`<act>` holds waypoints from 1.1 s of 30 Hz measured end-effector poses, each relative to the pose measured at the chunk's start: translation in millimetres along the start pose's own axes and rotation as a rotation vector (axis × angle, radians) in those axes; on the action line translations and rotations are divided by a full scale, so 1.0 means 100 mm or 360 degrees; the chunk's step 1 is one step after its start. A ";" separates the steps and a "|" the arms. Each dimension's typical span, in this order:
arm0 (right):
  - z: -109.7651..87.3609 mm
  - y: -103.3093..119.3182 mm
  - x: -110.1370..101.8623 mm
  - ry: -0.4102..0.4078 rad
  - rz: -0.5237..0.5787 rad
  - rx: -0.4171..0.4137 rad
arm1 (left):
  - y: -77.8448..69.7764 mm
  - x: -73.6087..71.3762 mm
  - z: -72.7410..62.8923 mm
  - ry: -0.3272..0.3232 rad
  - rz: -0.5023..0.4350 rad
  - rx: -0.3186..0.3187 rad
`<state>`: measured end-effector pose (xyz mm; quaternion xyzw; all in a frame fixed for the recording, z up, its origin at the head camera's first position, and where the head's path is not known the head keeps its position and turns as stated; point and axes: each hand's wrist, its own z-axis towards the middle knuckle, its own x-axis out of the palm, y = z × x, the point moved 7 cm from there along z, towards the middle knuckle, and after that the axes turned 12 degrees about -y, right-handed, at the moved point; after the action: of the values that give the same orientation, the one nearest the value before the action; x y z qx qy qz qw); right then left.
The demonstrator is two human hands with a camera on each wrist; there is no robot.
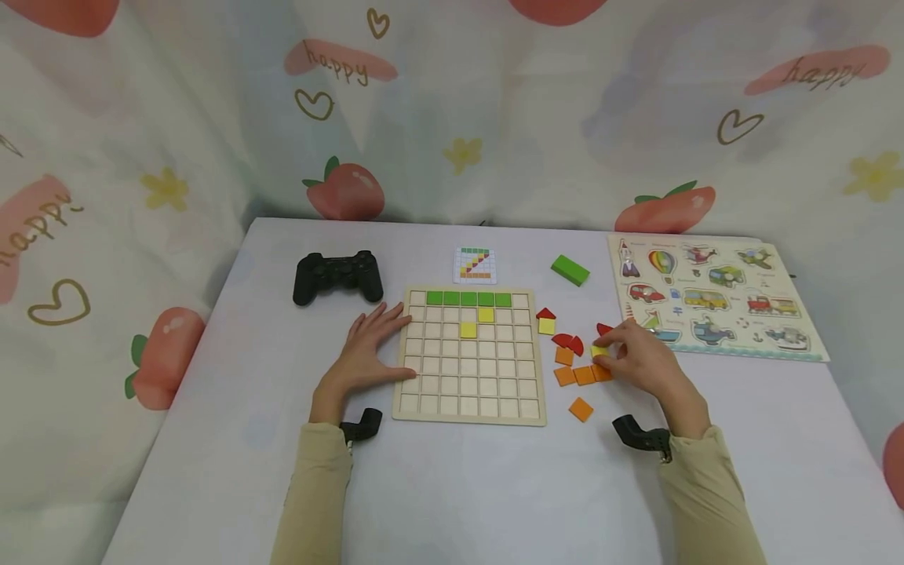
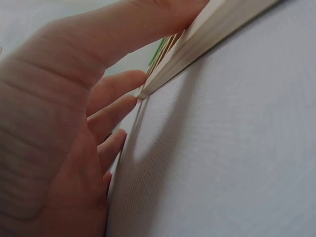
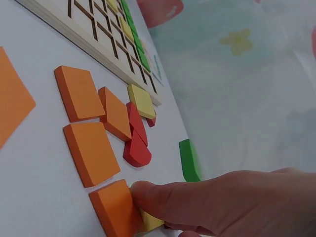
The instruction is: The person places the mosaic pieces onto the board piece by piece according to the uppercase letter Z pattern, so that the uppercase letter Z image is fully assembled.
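Note:
A wooden grid board lies flat, with a row of green square tiles near its top. Two yellow tiles sit below that row, set diagonally. My left hand is spread along the board's left side, thumb and fingertips at the rim. Right of the board, my right hand pinches a yellow square tile between thumb and fingers. The thumb partly covers that tile in the right wrist view, close beside an orange tile. Several orange square tiles and red curved pieces lie around it.
A pattern card lies behind the board, and a green block sits to its right. A black game controller is at the back left. A picture puzzle board occupies the back right. A loose orange tile lies nearer the front.

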<state>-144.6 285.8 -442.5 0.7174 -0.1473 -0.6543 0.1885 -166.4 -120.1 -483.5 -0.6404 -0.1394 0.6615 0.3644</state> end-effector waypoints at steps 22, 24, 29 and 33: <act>0.41 1.72 0.86 -0.0139 0.0488 -0.0470 | 0.02 -0.02 -0.01 0.0006 0.0010 -0.0004; 0.42 1.80 0.93 -0.0142 0.0399 -0.0501 | 0.02 -0.01 0.00 0.0016 0.0019 -0.0007; 0.42 1.87 1.01 -0.0146 0.0265 -0.0563 | 0.01 0.00 0.01 0.0026 0.0015 -0.0010; 0.39 1.89 1.03 -0.0159 0.0232 -0.0619 | 0.01 0.00 0.01 0.0025 0.0021 -0.0001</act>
<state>-166.7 68.4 -449.4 0.6215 -0.0788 -0.6899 0.3627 -167.4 -120.9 -484.1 -0.6466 -0.1327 0.6588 0.3609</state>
